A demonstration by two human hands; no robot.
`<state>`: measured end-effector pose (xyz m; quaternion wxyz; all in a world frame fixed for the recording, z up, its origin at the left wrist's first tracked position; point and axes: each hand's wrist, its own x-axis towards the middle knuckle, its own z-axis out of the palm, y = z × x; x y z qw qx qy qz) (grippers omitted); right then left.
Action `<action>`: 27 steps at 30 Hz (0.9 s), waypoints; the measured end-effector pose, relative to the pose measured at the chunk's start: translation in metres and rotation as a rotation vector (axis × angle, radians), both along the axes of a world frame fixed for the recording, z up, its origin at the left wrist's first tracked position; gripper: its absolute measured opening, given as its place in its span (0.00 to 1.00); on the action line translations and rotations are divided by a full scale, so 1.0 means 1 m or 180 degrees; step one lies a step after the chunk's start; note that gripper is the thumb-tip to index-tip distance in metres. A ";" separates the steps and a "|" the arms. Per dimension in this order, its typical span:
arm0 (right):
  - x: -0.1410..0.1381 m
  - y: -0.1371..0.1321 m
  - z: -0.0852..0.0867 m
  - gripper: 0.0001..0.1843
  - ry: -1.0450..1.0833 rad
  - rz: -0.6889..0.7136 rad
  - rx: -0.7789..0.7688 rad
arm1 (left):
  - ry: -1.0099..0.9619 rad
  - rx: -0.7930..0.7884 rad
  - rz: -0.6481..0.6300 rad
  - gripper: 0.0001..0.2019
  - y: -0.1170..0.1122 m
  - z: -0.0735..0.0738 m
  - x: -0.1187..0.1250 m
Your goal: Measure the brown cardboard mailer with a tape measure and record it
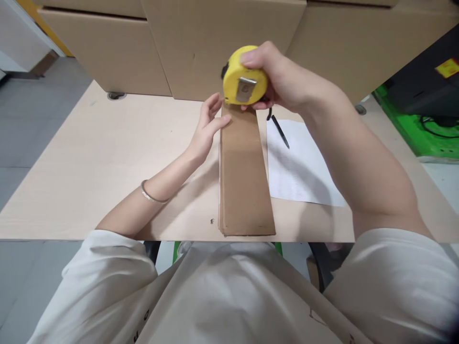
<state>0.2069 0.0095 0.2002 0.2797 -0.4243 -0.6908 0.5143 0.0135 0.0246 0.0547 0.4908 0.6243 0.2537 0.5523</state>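
A long flat strip of brown cardboard [244, 177] lies lengthwise on the light wooden table [118, 157], running from the front edge toward the back. My right hand [283, 81] is closed around a yellow tape measure [244, 76], held just above the strip's far end. My left hand [208, 126] rests on the table at the strip's far left corner, its fingers stretched out and touching the cardboard edge. A thin bracelet sits on my left wrist.
A white printed sheet [299, 167] lies right of the strip with a black pen [280, 130] on its far edge. Large cardboard boxes [201, 43] stand along the back of the table. A green and black machine [426, 114] is at the right.
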 end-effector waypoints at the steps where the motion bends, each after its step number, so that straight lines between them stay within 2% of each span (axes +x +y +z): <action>1: -0.008 0.001 0.003 0.15 -0.0148 0.0101 0.0166 | -0.0061 -0.0015 -0.0023 0.31 0.009 -0.006 0.002; 3: -0.021 0.001 0.009 0.16 -0.0323 0.0193 0.0517 | -0.0143 0.0005 -0.0070 0.30 0.016 -0.014 0.005; 6: -0.030 0.000 0.017 0.14 -0.0591 0.0163 0.0421 | -0.0179 0.0119 -0.0015 0.30 0.011 -0.017 0.011; 9: -0.024 0.000 0.021 0.13 -0.0818 0.0041 0.0299 | -0.0151 0.0160 0.0111 0.34 0.005 -0.013 0.014; 12: -0.007 0.002 0.021 0.18 -0.0958 0.0046 0.0243 | -0.0051 0.0122 0.0257 0.36 0.003 -0.011 0.015; 15: 0.013 0.004 0.017 0.20 -0.0707 0.0115 0.0114 | 0.0096 0.0214 0.0497 0.31 0.001 -0.009 0.014; 20: 0.046 0.003 0.006 0.15 -0.0325 0.0248 -0.0079 | 0.0352 0.0375 0.0789 0.25 -0.004 -0.010 0.009; 23: 0.068 0.000 0.000 0.17 -0.0242 0.0103 -0.0223 | 0.0386 0.0493 0.0845 0.24 -0.004 -0.011 0.007; 27: 0.094 -0.002 -0.007 0.19 -0.0141 -0.0363 -0.0363 | 0.0335 0.0616 0.0850 0.23 -0.002 -0.014 0.006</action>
